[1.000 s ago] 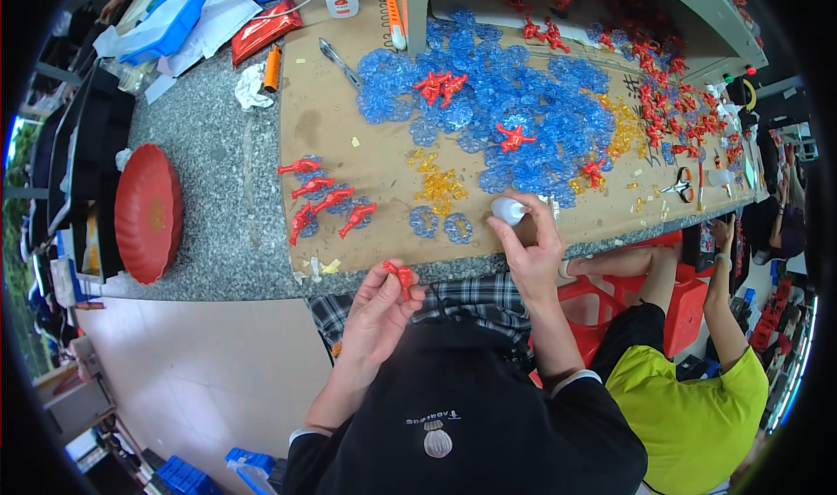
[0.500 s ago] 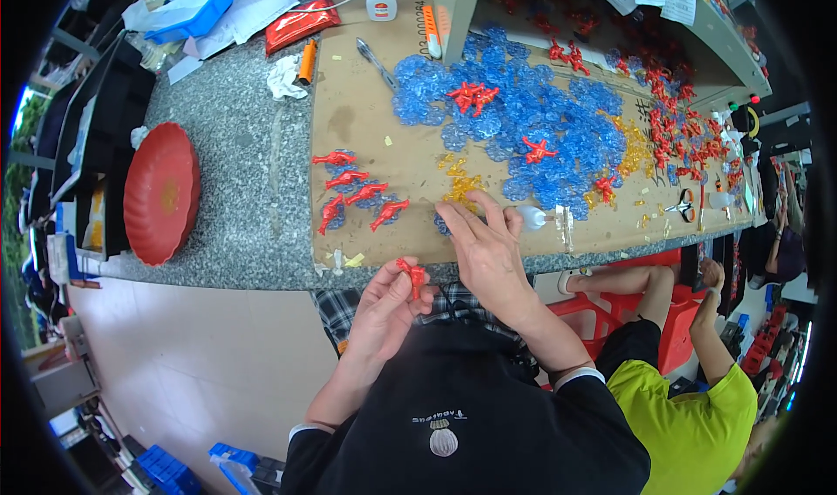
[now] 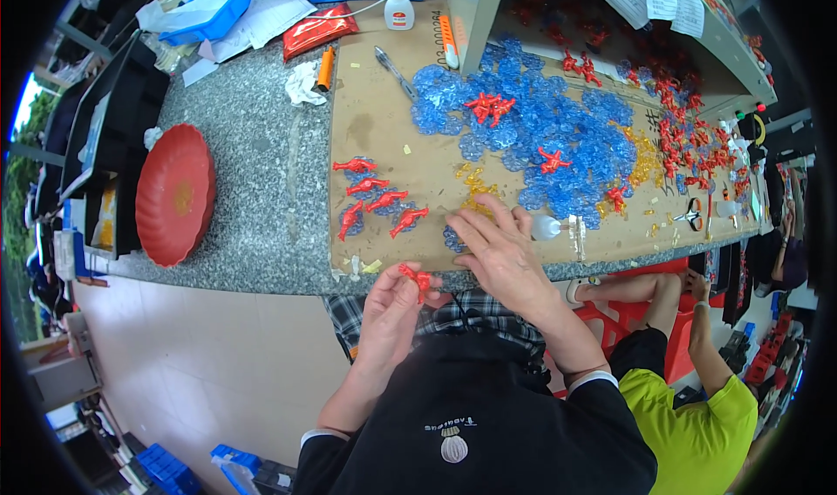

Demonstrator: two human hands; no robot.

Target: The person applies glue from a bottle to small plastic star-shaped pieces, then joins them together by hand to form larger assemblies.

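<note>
My left hand [image 3: 390, 307] pinches a small red plastic piece [image 3: 417, 278] just off the near edge of the brown cardboard sheet [image 3: 375, 129]. Fingers spread, my right hand [image 3: 499, 249] rests flat on the cardboard and presses on a small blue disc [image 3: 452, 238] at the near edge. A small white glue bottle [image 3: 547, 226] lies just to its right. Several red pieces set on blue discs [image 3: 377, 200] lie in a group to the left of that hand. A big heap of blue translucent discs [image 3: 540, 137] covers the middle of the cardboard, with red pieces [image 3: 488, 107] on top.
A red round plate [image 3: 174, 194] sits on the grey stone counter [image 3: 261, 190] at the left. Yellow bits [image 3: 647, 157], scissors [image 3: 689, 216] and more red pieces [image 3: 689, 137] lie to the right. Another person in a yellow-green shirt [image 3: 697, 416] sits at my right.
My right hand let go of the white glue bottle, moved left and came down flat on the cardboard. My left hand kept the red piece in about the same place.
</note>
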